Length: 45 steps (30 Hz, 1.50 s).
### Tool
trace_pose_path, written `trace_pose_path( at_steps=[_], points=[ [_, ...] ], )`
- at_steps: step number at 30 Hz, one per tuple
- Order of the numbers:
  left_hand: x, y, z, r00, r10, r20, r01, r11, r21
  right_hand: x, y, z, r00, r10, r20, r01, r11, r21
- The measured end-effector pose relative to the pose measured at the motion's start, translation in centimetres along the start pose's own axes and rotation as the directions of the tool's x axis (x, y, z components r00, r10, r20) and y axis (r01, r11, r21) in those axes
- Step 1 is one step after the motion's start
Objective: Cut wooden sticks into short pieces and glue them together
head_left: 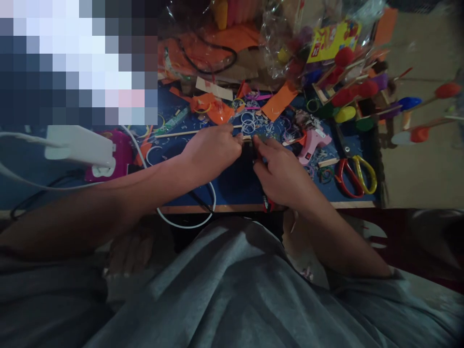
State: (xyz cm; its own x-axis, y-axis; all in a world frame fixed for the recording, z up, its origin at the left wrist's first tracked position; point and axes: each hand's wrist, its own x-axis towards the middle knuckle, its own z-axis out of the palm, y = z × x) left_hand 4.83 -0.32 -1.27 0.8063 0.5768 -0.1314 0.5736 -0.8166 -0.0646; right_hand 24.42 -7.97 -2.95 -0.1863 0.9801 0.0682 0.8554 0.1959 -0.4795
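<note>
My left hand (pixel 213 150) is closed, thumb and fingers pinching a thin wooden stick (pixel 247 138). Only a short pale piece of that stick shows between my hands. My right hand (pixel 277 166) is curled around a tool with a red and black handle (pixel 267 205), its thumb and index finger at the stick's right end. Most of the tool is hidden under the palm, so its kind is unclear. Just beyond the fingers lie white rubber bands (pixel 248 123). Another long thin stick (pixel 176 134) lies left of my left hand.
Right of my hands are a pink glue gun (pixel 314 145) and scissors (pixel 357 176) with red and yellow handles. Orange paper (pixel 279 100) and scraps litter the blue table. Colourful balls on sticks (pixel 366 89) stand at right. A white charger (pixel 79 147) and looping cable (pixel 213 193) lie left.
</note>
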Motion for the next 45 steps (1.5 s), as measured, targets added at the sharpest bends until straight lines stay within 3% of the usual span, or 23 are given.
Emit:
trace_pose_path(
  at_steps=[3, 9, 16, 25, 29, 39, 45],
  points=[
    [-0.1, 0.1, -0.2, 1.0, 0.004, 0.03, -0.004, 1.0, 0.026, 0.1, -0.1, 0.0, 1.0, 0.013, 0.008, -0.013, 1.0, -0.006],
    [0.0, -0.1, 0.2, 1.0, 0.013, -0.025, -0.013, 1.0, 0.003, 0.0, -0.1, -0.4, 1.0, -0.002, 0.017, 0.001, 1.0, 0.021],
    [0.2, 0.2, 0.1, 1.0, -0.009, 0.022, 0.008, 0.999, 0.041, 0.5, 0.6, -0.6, 1.0, -0.001, 0.025, 0.0, 0.999, 0.034],
    [0.5, 0.0, 1.1, 0.998, -0.013, -0.062, 0.011, 1.0, -0.026, 0.6, 1.0, -0.5, 1.0, -0.003, 0.012, 0.003, 0.998, 0.063],
    [0.3, 0.3, 0.4, 1.0, -0.025, -0.018, 0.024, 0.999, -0.027, 0.8, 1.0, -0.8, 0.999, -0.005, 0.036, 0.003, 0.997, 0.078],
    [-0.1, 0.8, -0.5, 0.999, 0.041, 0.023, -0.042, 0.999, 0.029, 1.3, 1.1, -1.6, 0.991, 0.016, 0.135, -0.031, 0.993, 0.114],
    [-0.3, 0.4, -0.4, 0.995, 0.096, 0.023, -0.095, 0.995, -0.03, 1.2, 1.2, -1.3, 0.996, 0.022, 0.092, -0.027, 0.998, 0.055]
  ],
)
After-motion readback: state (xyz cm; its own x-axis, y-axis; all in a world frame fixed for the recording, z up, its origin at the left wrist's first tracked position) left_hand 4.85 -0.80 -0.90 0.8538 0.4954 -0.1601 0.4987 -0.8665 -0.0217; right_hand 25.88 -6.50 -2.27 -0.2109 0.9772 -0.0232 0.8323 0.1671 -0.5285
